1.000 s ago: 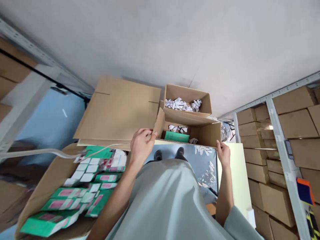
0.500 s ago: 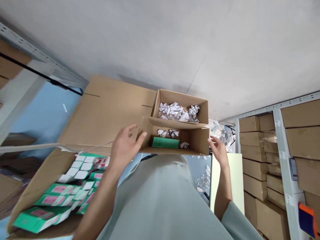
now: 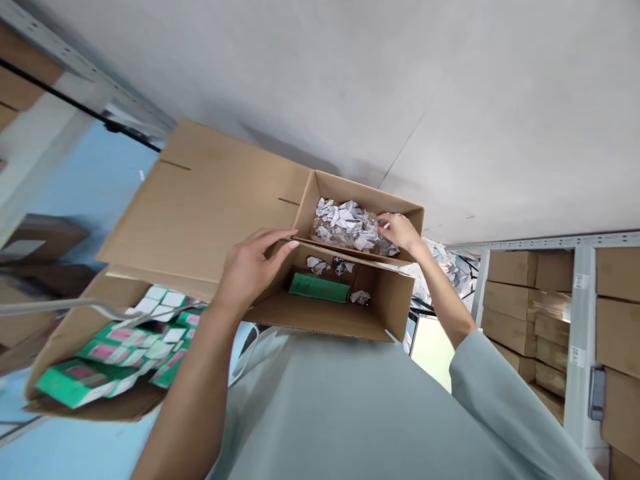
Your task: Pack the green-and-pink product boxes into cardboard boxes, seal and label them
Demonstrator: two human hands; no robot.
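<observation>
In the head view, my left hand point(image 3: 255, 263) pinches the top edge of the near cardboard box point(image 3: 305, 317) at its left corner, where it meets the far box. Inside the near box lie a green carton point(image 3: 319, 287) and a few crumpled paper wads point(image 3: 359, 297). My right hand point(image 3: 399, 232) reaches into the far cardboard box point(image 3: 370, 185), its fingers closed on crumpled paper at the right side. White crumpled paper point(image 3: 345, 217) and clear plastic fill the bottom of that box. The fingertips of my right hand are partly hidden in the paper.
A large open carton point(image 3: 70, 340) at lower left holds several green and white boxes point(image 3: 120, 343). Flat cardboard point(image 3: 210, 207) spreads left of the two boxes. More scrap paper point(image 3: 443, 267) lies to the right, before shelves with stacked cartons point(image 3: 510, 297).
My right hand has moved from the near box's right edge into the far box's paper. My left hand has come onto the near box's edge, and that box has tilted toward me.
</observation>
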